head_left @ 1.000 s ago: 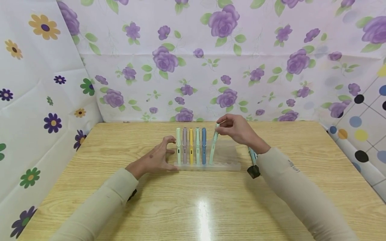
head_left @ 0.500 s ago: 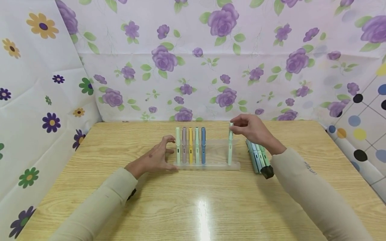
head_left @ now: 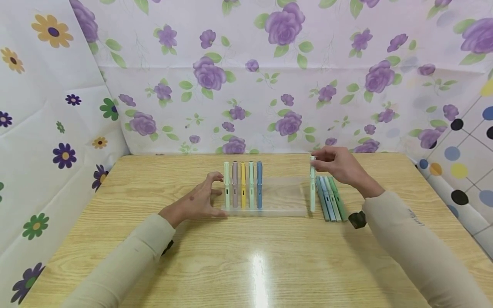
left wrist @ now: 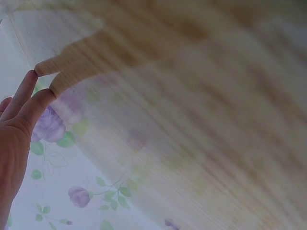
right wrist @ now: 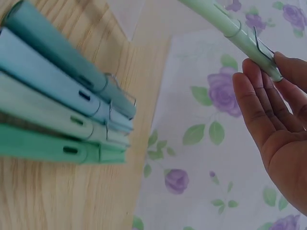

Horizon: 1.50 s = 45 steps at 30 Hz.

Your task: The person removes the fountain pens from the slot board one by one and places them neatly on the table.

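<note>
Mint pen (head_left: 313, 188) now right of rack (head_left: 285, 197), pinched by right hand (head_left: 339, 164); left hand (head_left: 198, 200) relaxed, fingers spread.

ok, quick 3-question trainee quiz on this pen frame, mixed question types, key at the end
1. True or false: the right hand pinches the top of a pale green pen.
2. How many pens stand in the clear holder?
3. The left hand rests at the holder's: A) left end B) right end C) top

Key:
1. True.
2. Five.
3. A. Four more pens lie in the row on the table, to the right of the holder.
</note>
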Available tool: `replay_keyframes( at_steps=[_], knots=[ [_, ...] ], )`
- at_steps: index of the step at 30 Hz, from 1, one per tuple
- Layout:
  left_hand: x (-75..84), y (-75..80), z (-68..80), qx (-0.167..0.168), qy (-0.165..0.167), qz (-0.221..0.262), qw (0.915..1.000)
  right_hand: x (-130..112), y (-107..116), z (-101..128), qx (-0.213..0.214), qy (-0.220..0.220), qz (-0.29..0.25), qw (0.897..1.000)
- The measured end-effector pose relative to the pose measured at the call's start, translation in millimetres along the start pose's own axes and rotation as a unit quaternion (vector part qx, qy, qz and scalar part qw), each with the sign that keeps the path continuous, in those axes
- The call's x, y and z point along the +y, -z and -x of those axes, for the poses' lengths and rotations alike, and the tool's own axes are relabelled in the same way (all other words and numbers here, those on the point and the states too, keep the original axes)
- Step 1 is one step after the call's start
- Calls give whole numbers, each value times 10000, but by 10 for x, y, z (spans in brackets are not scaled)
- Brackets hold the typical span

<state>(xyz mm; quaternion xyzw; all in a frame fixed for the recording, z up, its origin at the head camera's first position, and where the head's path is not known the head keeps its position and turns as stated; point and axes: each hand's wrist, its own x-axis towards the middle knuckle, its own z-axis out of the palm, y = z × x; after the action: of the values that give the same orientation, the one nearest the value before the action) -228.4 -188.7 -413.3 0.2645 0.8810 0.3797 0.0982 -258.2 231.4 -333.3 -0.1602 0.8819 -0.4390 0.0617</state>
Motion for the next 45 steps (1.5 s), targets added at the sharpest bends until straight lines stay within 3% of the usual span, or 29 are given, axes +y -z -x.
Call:
replay_keyframes(
  at_steps=[12,24,45],
  knots=[
    [-9,3,0,-7,33,-11,10000,250,212,89,-9,-467,337,9983],
    [-18,0,-2,-45,-3,8,10000,574,330,123,-98,-954,183,9952],
    [-14,9,0,-77,39,-32,10000,1044,346,143,-167,-1498,164,9884]
  ],
)
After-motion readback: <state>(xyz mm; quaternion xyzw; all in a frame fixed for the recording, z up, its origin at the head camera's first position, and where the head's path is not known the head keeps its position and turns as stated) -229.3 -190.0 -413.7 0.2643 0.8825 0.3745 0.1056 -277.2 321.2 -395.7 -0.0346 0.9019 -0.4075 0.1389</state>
